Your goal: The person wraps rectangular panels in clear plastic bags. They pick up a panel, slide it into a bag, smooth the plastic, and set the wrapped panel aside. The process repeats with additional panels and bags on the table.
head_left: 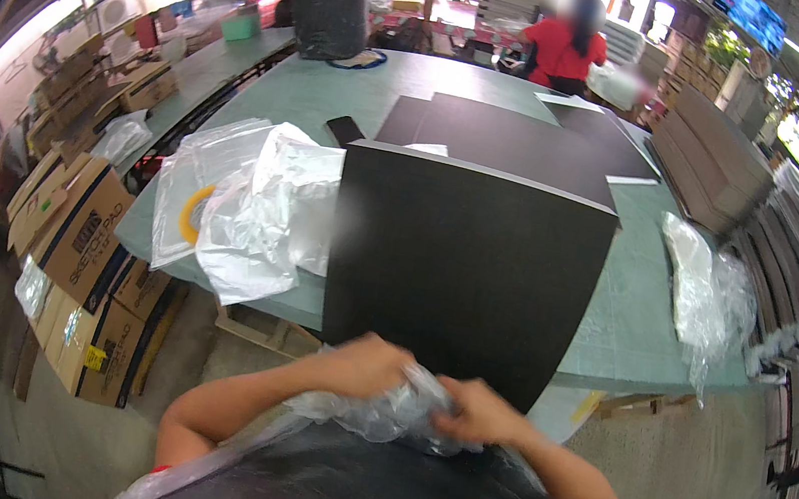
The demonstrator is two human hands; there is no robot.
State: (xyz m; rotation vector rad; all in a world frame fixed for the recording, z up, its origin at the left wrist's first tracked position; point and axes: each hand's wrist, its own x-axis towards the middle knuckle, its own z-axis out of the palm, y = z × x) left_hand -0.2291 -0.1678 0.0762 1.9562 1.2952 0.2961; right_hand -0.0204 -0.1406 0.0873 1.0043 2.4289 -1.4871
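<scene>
Close to my body is a large dark sheet or board [367, 493] inside a clear plastic bag [378, 413]. The bag's far end is bunched up between my hands. My left hand [366, 366] closes on the gathered plastic from the left. From the other side my right hand [474, 413], a little blurred, grips the same bunch. Just beyond them a big black board stack [463, 268] with a pale edge along its far side rests on the green table [628, 350], its near part hanging past the edge.
Left on the table are crumpled clear bags [264, 201], a yellow tape roll [194, 212] and a phone [345, 129]. More black sheets [514, 144] lie behind. Plastic wrap [692, 288] sits at right, near cardboard stacks [714, 160]. Cartons [88, 239] stand left. A person in red [561, 54] is far off.
</scene>
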